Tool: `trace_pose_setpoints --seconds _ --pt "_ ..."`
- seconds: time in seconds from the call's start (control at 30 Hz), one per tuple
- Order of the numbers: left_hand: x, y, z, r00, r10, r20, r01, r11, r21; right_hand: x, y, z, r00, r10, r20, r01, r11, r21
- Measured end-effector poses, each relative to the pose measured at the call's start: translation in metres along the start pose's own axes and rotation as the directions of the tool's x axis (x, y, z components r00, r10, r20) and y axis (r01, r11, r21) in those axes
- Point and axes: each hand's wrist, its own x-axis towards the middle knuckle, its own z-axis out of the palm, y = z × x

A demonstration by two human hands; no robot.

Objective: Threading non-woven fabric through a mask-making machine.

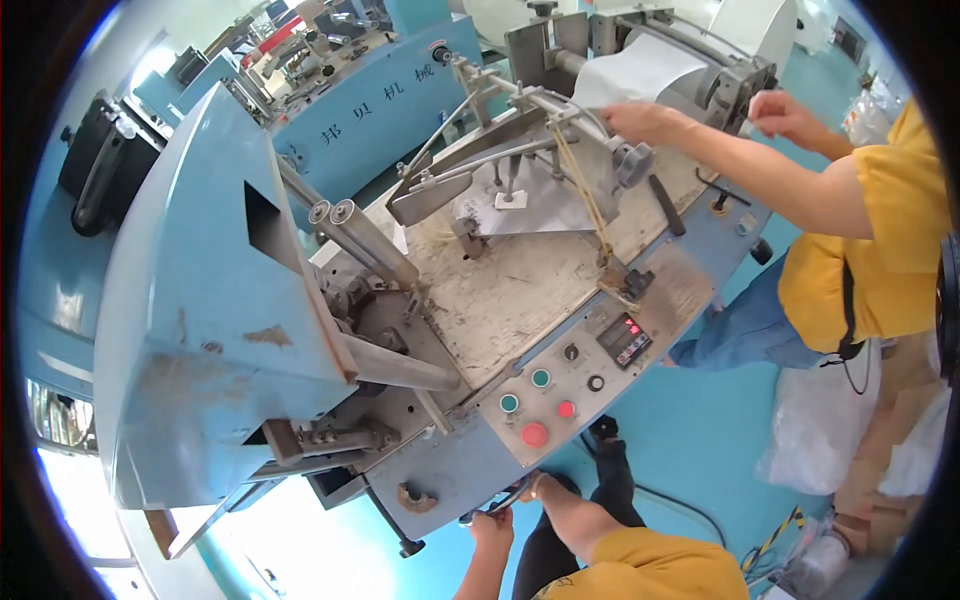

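At the near edge of a large blue-grey machine [410,500], both of my hands are close together, low in the view. Pinched fingers of my left hand [492,526] are at one end of a small, narrow dark object with a shiny tip [505,500]. My right hand [532,488] is closed at its other end. Its kind is too small to make out. Just above my hands lies the machine's control panel [550,385], with green and red buttons, knobs and a lit red display [625,338]. A worn curved piece [416,498] sits on the machine left of my hands.
A co-worker in yellow [850,270] stands at the right, one hand [645,122] on the machine near white sheet material [640,75]. Metal rollers [360,240] and a worn bed [510,300] fill the middle. Plastic bags [825,420] and a black cable [690,505] lie on the floor.
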Motion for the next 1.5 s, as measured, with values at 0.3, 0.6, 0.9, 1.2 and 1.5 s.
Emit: trace_pose_setpoints --seconds 0.3,0.6,0.9,1.2,1.5 --pt "0.121 0.052 -0.079 0.88 -0.448 0.158 0.461 0.886 -0.05 -0.127 0.141 0.04 0.912 -0.388 0.132 0.41 0.865 -0.289" --pt "0.169 0.041 -0.049 0.672 -0.692 0.262 0.631 0.721 0.285 0.0 0.071 -0.02 0.064 -0.977 0.205 -0.163 -0.213 -0.963" --pt "0.189 0.039 -0.079 0.813 -0.497 0.304 0.493 0.865 0.095 -0.052 0.107 0.048 0.301 -0.85 0.431 -0.465 -0.526 -0.712" --pt "0.165 0.008 -0.055 0.953 -0.214 0.212 0.224 0.974 -0.023 -0.004 -0.002 0.025 0.566 -0.726 -0.391 0.04 0.498 -0.866" --pt "0.037 0.014 -0.031 0.999 0.0 0.054 -0.003 0.998 0.058 -0.012 0.005 0.02 0.988 -0.037 -0.147 -0.009 0.953 -0.301"
